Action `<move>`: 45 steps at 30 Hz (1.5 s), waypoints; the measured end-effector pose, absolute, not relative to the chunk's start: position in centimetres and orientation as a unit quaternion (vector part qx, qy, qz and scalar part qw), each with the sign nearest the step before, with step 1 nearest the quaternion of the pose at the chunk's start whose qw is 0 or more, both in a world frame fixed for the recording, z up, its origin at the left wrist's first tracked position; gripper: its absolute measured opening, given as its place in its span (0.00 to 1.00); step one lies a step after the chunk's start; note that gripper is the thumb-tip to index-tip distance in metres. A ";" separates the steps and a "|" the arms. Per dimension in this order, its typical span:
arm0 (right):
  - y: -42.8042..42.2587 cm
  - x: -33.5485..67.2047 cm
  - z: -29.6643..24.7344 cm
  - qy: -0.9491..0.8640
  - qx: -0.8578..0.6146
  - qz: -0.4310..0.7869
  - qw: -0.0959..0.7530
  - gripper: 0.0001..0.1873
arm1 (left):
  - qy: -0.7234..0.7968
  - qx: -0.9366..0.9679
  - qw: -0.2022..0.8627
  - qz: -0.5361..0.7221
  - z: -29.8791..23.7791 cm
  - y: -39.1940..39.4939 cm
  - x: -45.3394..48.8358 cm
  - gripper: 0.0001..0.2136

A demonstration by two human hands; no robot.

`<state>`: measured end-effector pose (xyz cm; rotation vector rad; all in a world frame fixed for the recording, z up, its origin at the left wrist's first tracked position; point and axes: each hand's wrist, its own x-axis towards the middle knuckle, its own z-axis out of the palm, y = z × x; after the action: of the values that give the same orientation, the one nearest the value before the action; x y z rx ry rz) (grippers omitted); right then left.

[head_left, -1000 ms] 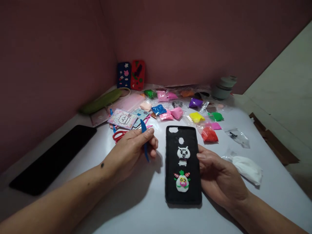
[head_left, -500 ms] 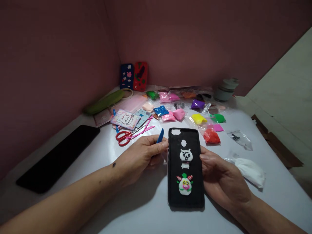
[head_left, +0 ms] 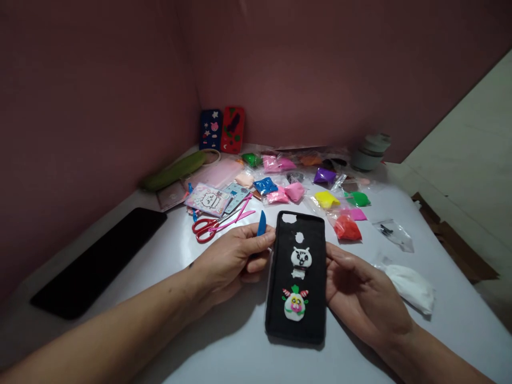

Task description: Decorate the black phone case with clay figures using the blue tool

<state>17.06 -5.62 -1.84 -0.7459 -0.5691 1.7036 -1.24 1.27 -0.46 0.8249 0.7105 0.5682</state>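
A black phone case [head_left: 280, 309] is held up over the white table, its back facing me. Stuck on it are a white clay animal face [head_left: 301, 258] with a small white body below, and a white clay figure [head_left: 295, 306] with striped horns and a green tuft. My left hand [head_left: 240, 256] is closed around a blue clay knife [head_left: 261, 223], whose blade points up, and its fingertips meet the case's left edge. Along the right edge, my right hand [head_left: 366, 288] grips the case with thumb and fingers.
Red-handled scissors [head_left: 206, 229], printed cards [head_left: 208, 199] and a pink tool [head_left: 244, 210] lie beyond my left hand. Several clay packets [head_left: 347, 228] spread across the back. A white clay bag [head_left: 410, 288] is at right, a black mat [head_left: 100, 261] at left. Two decorated cases [head_left: 232, 129] lean on the wall.
The phone case has tilted slightly, its lower end shifting left. My right hand has moved a little left with it, while the left hand keeps the blue knife.
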 end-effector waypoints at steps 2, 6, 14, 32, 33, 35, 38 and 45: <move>-5.5 17.1 -2.0 -0.241 -0.313 0.721 0.569 0.16 | 0.326 0.382 0.823 0.267 -0.5 1.4 -1.2 0.09; -5.4 17.4 -2.2 -0.229 -0.337 0.709 0.576 0.13 | 0.312 0.370 0.830 0.277 -0.7 1.5 -1.1 0.09; -5.3 17.6 -1.8 -0.236 -0.331 0.721 0.561 0.14 | 0.300 0.354 0.829 0.313 -1.0 1.8 -0.9 0.08; -5.2 17.2 -2.0 -0.194 -0.355 0.710 0.576 0.06 | 0.293 0.346 0.841 0.296 -1.0 1.9 -0.7 0.08; -5.2 17.2 -2.0 -0.194 -0.355 0.710 0.577 0.06 | 0.294 0.346 0.840 0.297 -1.0 1.8 -0.8 0.08; -5.2 17.1 -2.0 -0.196 -0.353 0.709 0.578 0.05 | 0.294 0.345 0.840 0.299 -1.1 1.9 -0.8 0.08; -5.2 17.1 -2.2 -0.194 -0.350 0.709 0.580 0.05 | 0.292 0.343 0.841 0.299 -1.2 1.9 -0.8 0.08; -5.0 17.2 -2.8 -0.185 -0.348 0.705 0.590 0.07 | 0.280 0.333 0.850 0.298 -1.2 1.9 -0.7 0.09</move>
<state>17.23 -4.95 -2.82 -0.8100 -0.4315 1.6406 -0.72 1.92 -1.16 0.7008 0.5906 0.6286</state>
